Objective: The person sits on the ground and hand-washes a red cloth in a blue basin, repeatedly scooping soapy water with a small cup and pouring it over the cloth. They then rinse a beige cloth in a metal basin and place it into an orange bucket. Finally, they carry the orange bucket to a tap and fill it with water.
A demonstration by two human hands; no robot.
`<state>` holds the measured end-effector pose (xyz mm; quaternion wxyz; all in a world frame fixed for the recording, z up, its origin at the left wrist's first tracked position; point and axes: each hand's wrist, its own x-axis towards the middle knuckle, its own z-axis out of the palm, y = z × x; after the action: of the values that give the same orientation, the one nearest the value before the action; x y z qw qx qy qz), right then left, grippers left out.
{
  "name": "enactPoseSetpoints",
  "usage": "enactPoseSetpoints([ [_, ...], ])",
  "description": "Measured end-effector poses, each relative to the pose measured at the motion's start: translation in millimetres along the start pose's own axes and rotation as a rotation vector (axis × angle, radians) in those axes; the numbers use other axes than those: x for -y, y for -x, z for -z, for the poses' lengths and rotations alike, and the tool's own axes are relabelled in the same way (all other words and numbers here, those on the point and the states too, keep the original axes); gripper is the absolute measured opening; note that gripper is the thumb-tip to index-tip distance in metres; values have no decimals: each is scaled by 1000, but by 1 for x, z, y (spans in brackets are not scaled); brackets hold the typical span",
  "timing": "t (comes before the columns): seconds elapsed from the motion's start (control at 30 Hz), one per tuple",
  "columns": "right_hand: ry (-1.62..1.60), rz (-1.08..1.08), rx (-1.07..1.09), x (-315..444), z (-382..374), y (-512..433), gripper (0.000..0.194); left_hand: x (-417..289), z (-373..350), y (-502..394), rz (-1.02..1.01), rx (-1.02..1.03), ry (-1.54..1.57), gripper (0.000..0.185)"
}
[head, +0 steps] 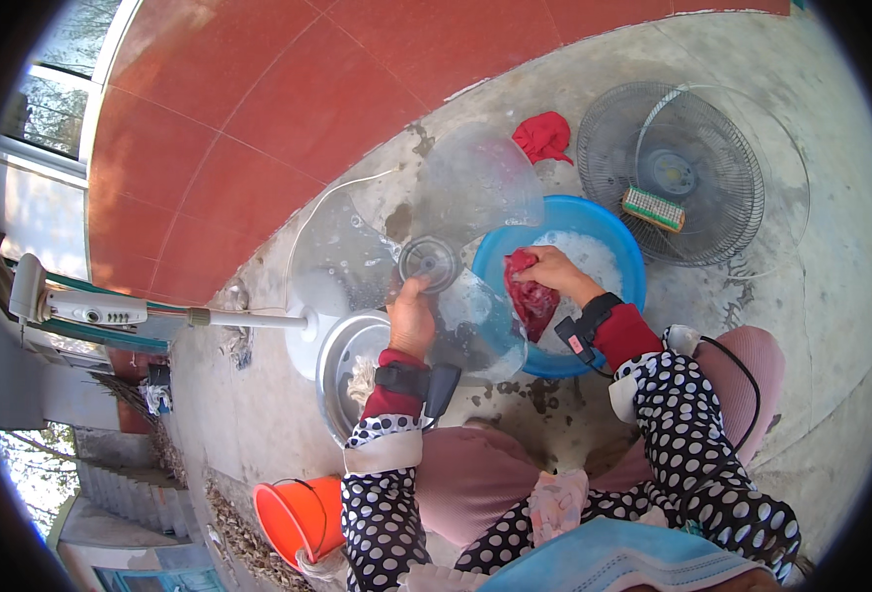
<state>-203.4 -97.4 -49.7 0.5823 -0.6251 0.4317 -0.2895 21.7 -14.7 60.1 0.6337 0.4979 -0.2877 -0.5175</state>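
A clear plastic fan blade (473,174) with three wide vanes is gripped near its hub by my left hand (410,314). Wet soapy streaks and bubbles cover its vanes. My right hand (554,272) holds a bunched, wet red cloth (530,296) over the blue plastic basin (632,244). Foamy water stands in that basin, and part of the fan blade overlaps its left side. Just left of my left wrist is a metal basin (326,370) with a pale string-like bundle (362,379) inside, partly hidden by my forearm.
A wire fan guard (606,159) lies at the upper right with a scrub brush (654,209) on it. Another red cloth (543,137) rests on the concrete. At left is a white fan stand (251,318). An orange bucket (280,510) lies tilted at lower left.
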Motion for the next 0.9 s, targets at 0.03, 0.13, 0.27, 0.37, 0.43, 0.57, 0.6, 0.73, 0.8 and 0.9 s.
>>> enactPoseSetpoints([
  [0.03,316,-108,4,-20,10,-5,37,-3,9,0,-5,51,73,46],
  [0.13,1012,-315,-199,-81,19,4,38,-7,31,2,55,-79,-15,41],
  [0.27,860,-257,214,-99,19,14,36,-6,40,8,18,-158,-61,47],
  [0.37,133,-256,250,-67,27,7,38,-6,40,13,106,-254,-232,58],
  [0.43,-291,-243,174,-39,30,-3,39,-8,38,14,127,-172,-356,64],
  [0.57,-601,-42,-163,5,20,-25,41,0,23,22,67,-63,-552,61],
  [0.6,-647,9,-262,12,15,-26,42,4,17,25,50,-29,-594,59],
  [0.73,-28,214,-592,36,-17,-11,36,9,-6,30,-14,80,-625,49],
  [0.8,12,448,-405,48,-34,0,38,4,-9,30,8,100,-549,48],
  [0.9,50,549,-383,60,-27,5,38,-2,-3,29,41,95,-494,51],
])
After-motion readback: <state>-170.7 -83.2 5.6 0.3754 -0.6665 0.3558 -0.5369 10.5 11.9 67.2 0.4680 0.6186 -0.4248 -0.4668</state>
